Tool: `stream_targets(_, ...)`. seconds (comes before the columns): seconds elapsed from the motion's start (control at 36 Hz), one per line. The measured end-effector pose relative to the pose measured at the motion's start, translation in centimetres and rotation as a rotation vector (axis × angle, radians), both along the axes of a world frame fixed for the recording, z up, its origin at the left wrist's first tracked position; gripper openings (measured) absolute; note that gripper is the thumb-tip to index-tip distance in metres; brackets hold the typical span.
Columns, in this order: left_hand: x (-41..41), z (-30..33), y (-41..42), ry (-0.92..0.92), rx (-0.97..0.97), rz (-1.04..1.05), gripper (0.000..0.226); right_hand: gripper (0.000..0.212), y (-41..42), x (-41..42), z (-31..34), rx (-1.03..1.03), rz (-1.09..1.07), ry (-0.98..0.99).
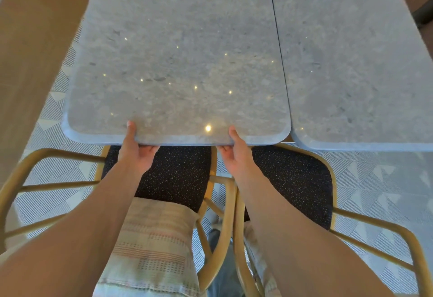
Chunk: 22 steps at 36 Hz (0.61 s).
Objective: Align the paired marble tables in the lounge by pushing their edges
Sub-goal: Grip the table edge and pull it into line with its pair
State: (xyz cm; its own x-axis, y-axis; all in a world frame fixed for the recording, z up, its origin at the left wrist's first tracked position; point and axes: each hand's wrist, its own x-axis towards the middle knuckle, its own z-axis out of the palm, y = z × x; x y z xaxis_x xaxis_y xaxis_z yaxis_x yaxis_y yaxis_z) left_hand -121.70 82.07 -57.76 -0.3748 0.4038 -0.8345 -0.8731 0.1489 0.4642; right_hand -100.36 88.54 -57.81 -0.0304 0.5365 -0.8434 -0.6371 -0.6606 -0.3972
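Two grey marble tables stand side by side with a thin dark seam between them. The left table (178, 62) fills the middle of the view; the right table (351, 74) reaches slightly nearer to me at its front edge. My left hand (134, 153) grips the left table's near edge, thumb on top and fingers underneath. My right hand (236, 153) holds the same edge further right, thumb on top as well. Both arms reach out over the chairs.
Two wooden-framed chairs with dark speckled seats, the left chair (178, 175) and the right chair (297, 179), are tucked under the near edges. A patterned cushion (152, 245) lies on the left chair. A tan wall or panel (30, 50) rises at the left. The floor is patterned tile.
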Motion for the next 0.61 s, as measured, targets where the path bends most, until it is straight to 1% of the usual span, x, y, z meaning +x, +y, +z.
stream_targets(0.11, 0.2, 0.3, -0.2, 0.004, 0.004, -0.004, 0.033, 0.051, -0.4, 0.1, 0.3, 0.012, 0.028, 0.009)
stream_targets(0.22, 0.3, 0.0, -0.4, 0.009, 0.006, -0.005, 0.045, 0.049, -0.6, 0.3, -0.1, 0.02, 0.028, 0.019)
stream_targets(0.28, 0.3, -0.1, -0.5, 0.003, 0.02, -0.006, 0.048, 0.048, -0.7, 0.3, -0.2, 0.025, 0.019, 0.02)
stream_targets(0.5, 0.0, -0.7, -0.9, -0.014, 0.01, 0.006, 0.045, 0.056, -0.9, 0.4, -0.2, 0.011, 0.006, 0.045)
stream_targets(0.61, -0.2, -0.2, -0.6, -0.047, 0.029, -0.026, 0.041, 0.048, -0.5, 1.1, 0.1, -0.001, 0.058, 0.1)
